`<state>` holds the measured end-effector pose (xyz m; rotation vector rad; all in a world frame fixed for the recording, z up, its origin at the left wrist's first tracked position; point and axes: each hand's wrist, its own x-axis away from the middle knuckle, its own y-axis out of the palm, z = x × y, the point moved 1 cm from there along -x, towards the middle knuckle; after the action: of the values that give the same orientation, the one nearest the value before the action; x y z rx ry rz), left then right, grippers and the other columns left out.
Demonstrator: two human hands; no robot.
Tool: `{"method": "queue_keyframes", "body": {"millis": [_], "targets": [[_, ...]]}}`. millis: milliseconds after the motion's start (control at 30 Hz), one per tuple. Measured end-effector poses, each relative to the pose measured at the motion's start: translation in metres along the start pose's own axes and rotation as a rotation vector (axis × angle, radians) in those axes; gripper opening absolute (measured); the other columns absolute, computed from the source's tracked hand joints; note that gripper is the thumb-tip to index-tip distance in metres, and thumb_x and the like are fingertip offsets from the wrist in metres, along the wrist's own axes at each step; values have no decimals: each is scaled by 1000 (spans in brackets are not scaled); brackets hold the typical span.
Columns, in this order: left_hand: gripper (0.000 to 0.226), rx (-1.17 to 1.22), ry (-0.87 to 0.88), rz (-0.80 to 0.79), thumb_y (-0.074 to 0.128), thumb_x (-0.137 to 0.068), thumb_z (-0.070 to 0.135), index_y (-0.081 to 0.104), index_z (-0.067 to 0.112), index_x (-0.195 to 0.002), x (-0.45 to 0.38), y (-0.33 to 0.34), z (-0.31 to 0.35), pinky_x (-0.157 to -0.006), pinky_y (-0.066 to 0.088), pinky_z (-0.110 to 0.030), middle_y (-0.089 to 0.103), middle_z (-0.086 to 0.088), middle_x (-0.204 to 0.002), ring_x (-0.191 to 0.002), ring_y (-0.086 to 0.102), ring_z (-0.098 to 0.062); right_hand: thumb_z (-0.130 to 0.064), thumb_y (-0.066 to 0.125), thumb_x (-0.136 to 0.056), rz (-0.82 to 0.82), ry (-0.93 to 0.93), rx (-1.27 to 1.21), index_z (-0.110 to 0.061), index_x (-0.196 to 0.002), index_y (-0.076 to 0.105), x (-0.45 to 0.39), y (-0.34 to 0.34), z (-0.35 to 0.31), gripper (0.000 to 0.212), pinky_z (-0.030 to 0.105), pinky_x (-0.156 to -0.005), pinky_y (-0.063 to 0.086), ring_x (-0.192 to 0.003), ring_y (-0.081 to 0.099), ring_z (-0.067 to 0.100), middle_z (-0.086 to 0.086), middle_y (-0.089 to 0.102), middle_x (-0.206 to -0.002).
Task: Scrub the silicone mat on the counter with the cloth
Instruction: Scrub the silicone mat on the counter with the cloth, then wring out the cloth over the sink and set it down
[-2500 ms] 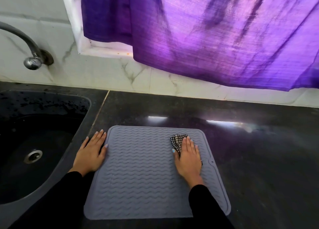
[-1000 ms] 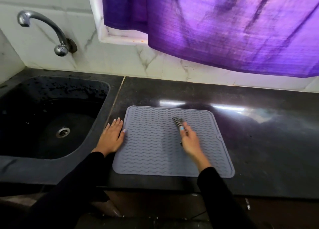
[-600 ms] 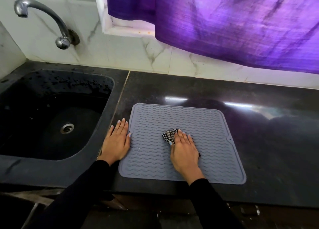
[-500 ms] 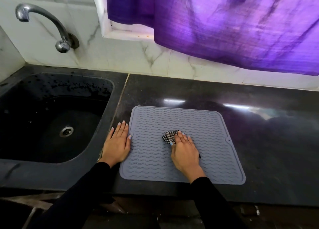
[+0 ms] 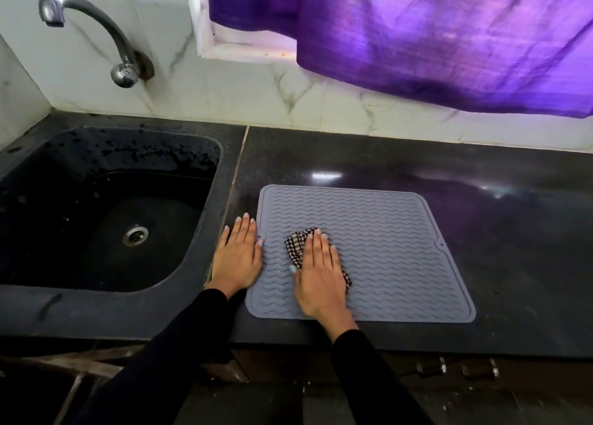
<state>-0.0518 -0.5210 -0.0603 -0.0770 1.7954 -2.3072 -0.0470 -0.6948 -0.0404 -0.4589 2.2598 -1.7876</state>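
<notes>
A grey silicone mat point(image 5: 385, 238) with wavy ridges lies flat on the dark counter point(image 5: 497, 232). My right hand point(image 5: 319, 274) presses palm-down on a small black-and-white checked cloth point(image 5: 296, 246) on the mat's left half; most of the cloth is hidden under the palm. My left hand point(image 5: 239, 256) rests flat on the counter against the mat's left edge, fingers together, with the thumb tip on the rim.
A black sink point(image 5: 96, 213) with a drain point(image 5: 135, 235) sits to the left, under a metal tap point(image 5: 96, 33). White marble tiles line the back wall. A purple curtain point(image 5: 433, 36) hangs over the counter's back. The counter's front edge lies just below the mat.
My right hand has slid the cloth leftward across the mat, from its right side to near the left edge. The left hand has stayed at the mat's left rim. The camera view has shifted.
</notes>
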Motion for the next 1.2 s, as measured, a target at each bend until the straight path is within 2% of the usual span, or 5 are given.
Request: {"method": "queue_keyframes", "body": {"millis": [267,467,867,1100,1200], "targets": [[75,32,14,48,-3,-85,45,20,8,-146,0,2,-2,-115,0,-34,15,-7,-155,-144,9,-18,-39,20,-99,-119,-51,-50,-8,-147,-8,-10,-4,9,63,29,-113,-12,-143,-16,16,4,-16,-155],[76,198,8,70,0,-84,46,32,10,-142,3,-4,-4,-116,3,-30,25,-5,-153,-143,16,-16,-26,31,-101,-127,457,-1479,-5,-134,45,-33,-45,24,42,34,-100,42,-121,51,24,10,52,-133],[51,811,-193,187,26,-92,31,49,10,-132,9,-21,-3,-115,25,-34,47,-5,-140,-132,36,-8,-37,32,-85,-10,-192,44,0,-131,48,0,18,-47,62,41,-105,31,-128,47,25,16,48,-138],[42,991,-349,145,33,-98,33,51,14,-131,9,-37,3,-107,26,-20,49,1,-137,-128,39,-3,-32,26,-89,-93,-270,-94,-5,-140,36,-5,9,-39,59,33,-111,20,-137,33,17,8,31,-150],[64,1212,-555,113,40,-82,63,55,20,-126,8,-55,6,-104,30,-25,53,3,-134,-124,46,-8,-32,27,-101,-332,89,-957,-13,-140,37,-25,-28,-35,45,34,-109,31,-126,40,13,8,38,-147]]}}
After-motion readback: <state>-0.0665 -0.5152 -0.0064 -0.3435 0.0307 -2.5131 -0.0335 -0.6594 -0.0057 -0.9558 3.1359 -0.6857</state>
